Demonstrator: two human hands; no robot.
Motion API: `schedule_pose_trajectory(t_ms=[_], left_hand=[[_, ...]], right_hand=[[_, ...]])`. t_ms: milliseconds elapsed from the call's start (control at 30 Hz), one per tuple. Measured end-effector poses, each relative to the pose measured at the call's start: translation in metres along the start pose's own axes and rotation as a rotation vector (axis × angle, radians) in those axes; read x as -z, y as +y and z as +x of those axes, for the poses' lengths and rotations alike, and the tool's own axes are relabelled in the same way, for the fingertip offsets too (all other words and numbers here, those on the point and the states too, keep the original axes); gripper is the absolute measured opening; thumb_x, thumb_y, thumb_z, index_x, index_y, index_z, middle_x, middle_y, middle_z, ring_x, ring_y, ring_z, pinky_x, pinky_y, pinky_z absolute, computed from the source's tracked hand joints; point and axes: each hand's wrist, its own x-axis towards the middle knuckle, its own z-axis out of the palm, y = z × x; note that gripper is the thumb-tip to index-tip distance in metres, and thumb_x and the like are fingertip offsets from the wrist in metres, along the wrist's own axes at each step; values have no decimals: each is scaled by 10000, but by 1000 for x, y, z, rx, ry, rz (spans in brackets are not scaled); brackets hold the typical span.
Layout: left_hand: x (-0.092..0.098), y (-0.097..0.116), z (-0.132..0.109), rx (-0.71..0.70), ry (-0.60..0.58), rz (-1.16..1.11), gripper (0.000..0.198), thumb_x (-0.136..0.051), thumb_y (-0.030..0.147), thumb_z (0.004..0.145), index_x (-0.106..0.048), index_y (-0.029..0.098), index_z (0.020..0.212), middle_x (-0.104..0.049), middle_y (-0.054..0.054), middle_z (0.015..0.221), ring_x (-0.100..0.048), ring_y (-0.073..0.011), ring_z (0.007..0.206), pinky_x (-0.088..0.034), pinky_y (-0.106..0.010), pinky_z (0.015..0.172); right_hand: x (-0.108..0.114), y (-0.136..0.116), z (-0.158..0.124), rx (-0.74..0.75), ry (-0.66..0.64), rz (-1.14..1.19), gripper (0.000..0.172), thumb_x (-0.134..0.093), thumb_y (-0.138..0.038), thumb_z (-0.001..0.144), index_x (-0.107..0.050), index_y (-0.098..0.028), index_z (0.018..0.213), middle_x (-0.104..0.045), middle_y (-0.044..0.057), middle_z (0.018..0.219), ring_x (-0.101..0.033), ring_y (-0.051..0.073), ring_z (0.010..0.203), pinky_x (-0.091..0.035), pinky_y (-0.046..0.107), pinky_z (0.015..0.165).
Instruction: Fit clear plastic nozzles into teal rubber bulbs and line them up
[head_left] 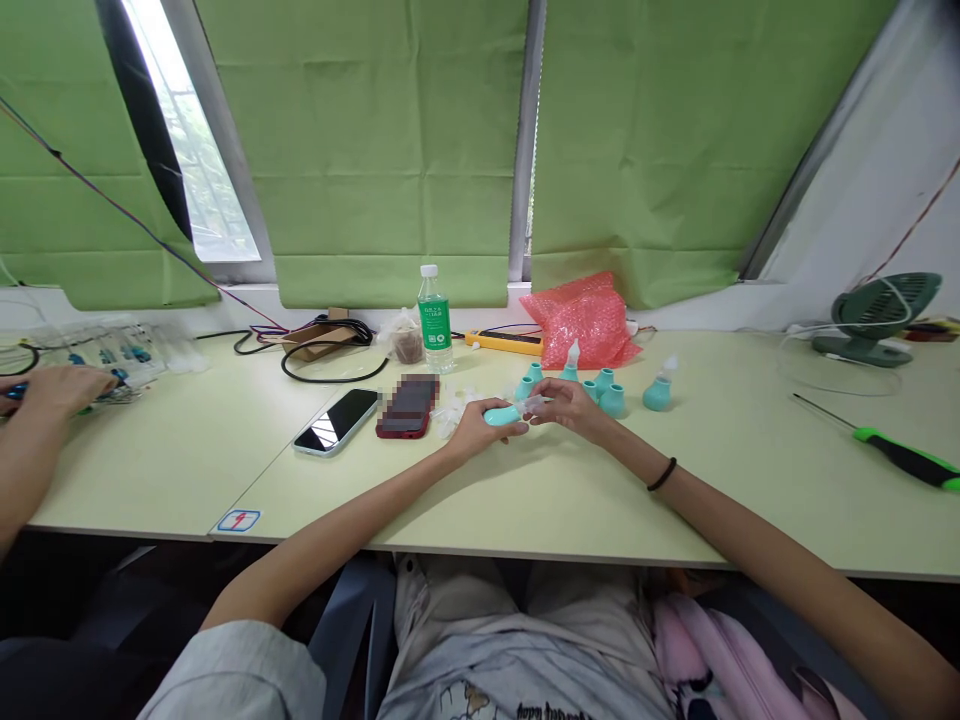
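My left hand (478, 432) is closed around a teal squeeze bulb (501, 415), which lies on its side in the grip. At the bulb's narrow end, my right hand (566, 408) pinches a clear nozzle (531, 404); whether it is fully seated I cannot tell. Just behind my hands stand several more teal bulbs (613, 401), partly hidden by my right hand. One bulb with a clear nozzle (658, 392) stands apart to the right, and another nozzle (573, 354) points up from the group. Loose clear pieces (450, 410) lie beyond my left hand.
Left of my hands lie a light phone (337, 422) and a red-cased phone (407, 408). Behind are a water bottle (435, 325) and a pink bubble-wrap bag (581, 325). A screwdriver (892, 450) and fan (877, 315) sit right. Another person's hand (67, 388) works far left.
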Motion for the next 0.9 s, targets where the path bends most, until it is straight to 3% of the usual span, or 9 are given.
schedule_pose_trajectory(t_ms=[300, 600, 733, 900], left_hand=[[7, 2, -4, 58, -118, -66, 333, -657, 367, 515, -586, 91, 688, -508, 6, 550, -464, -61, 424, -429, -202, 420], [19, 12, -5, 210, -321, -102, 291, -640, 352, 539, -555, 84, 616, -516, -17, 503, -444, -59, 387, -345, -181, 364], [19, 11, -5, 147, -283, -1, 274, -626, 350, 543, -552, 89, 580, -482, 6, 469, -405, -46, 360, -300, -175, 338], [13, 4, -6, 24, -119, 176, 247, -587, 341, 572, -544, 98, 584, -446, 27, 437, -376, -42, 345, -266, -170, 337]], right_hand=[[6, -2, -1, 44, -13, -266, 322, -712, -238, 448, -631, -124, 739, -640, 44, 650, -609, 189, 623, -500, 336, 622], [-2, 4, -4, 95, 5, -314, 337, -707, -243, 447, -655, -148, 766, -659, 58, 741, -608, 204, 689, -504, 337, 662], [-3, 8, -3, 118, 32, -333, 342, -708, -255, 442, -653, -148, 762, -659, 58, 746, -611, 212, 696, -506, 353, 678], [-2, 14, -1, 62, 19, -283, 320, -695, -254, 480, -641, -145, 776, -660, 47, 690, -617, 201, 648, -517, 346, 641]])
